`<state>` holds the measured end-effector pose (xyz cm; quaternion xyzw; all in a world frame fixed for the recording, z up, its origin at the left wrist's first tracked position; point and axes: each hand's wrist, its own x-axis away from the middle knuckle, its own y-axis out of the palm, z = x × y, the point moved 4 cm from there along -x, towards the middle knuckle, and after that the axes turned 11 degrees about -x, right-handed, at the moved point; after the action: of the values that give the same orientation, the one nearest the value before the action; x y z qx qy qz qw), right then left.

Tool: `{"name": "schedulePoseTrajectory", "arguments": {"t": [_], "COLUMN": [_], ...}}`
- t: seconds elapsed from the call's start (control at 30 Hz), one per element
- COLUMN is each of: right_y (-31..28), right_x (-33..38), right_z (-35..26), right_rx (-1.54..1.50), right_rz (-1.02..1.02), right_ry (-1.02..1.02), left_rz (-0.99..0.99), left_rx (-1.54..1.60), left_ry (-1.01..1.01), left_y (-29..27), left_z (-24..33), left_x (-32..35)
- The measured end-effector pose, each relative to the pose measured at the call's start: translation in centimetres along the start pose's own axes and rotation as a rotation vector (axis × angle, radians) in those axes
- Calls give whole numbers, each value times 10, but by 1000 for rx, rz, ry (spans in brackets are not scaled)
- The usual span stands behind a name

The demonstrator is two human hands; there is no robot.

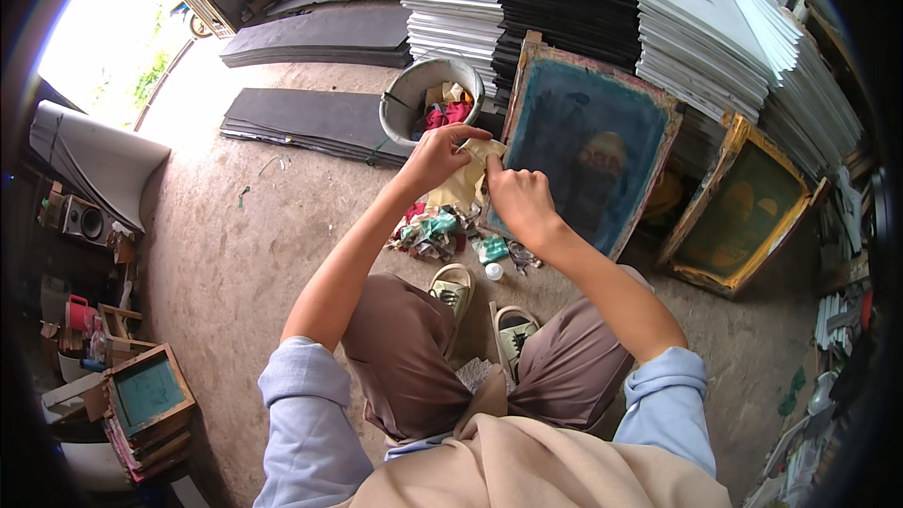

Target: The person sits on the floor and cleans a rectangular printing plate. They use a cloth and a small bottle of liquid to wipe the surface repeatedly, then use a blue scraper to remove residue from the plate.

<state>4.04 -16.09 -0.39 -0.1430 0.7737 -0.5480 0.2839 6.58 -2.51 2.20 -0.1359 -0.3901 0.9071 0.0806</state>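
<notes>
A pale yellow cloth (458, 190) hangs between my two hands, over a heap of rags on the floor. My left hand (437, 158) pinches its upper part, with the index finger stretched toward the right. At the cloth's right edge, my right hand (522, 199) is closed on it, fingers curled and mostly hidden from above. Beneath lies the heap of crumpled coloured rags (428, 235), in green, red and grey. Just behind my left hand stands a grey bucket (397, 111) holding red and yellow cloths. A blue printing screen in a wooden frame (574, 122) leans beyond my right hand.
A small white bottle (494, 271) stands near my shoes. Another framed screen (743, 212) with yellow edges leans at the right. Stacks of white sheets (696, 28) and black sheets (564, 9) rise behind. Black boards (292, 118) lie left of the bucket; smaller frames (150, 390) sit at lower left.
</notes>
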Motion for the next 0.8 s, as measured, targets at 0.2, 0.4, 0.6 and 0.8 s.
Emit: {"name": "schedulePoseTrajectory", "arguments": {"t": [0.2,0.4,0.6,0.8], "right_y": [19,19,24,-2], "right_x": [-7,-17,-14,-7], "right_z": [3,5,6,7], "right_rx": [-105,-177,-222,-167], "right_rz": [98,64,51,7], "right_ry": [-14,63,45,47], "left_rz": [91,185,168,167], "left_rx": [-66,-70,-101,-85], "left_ry": [-1,40,-6,-29], "left_y": [4,6,10,-1], "left_z": [-8,-16,-8,-13], "left_x": [-5,-7,-10,-9]}}
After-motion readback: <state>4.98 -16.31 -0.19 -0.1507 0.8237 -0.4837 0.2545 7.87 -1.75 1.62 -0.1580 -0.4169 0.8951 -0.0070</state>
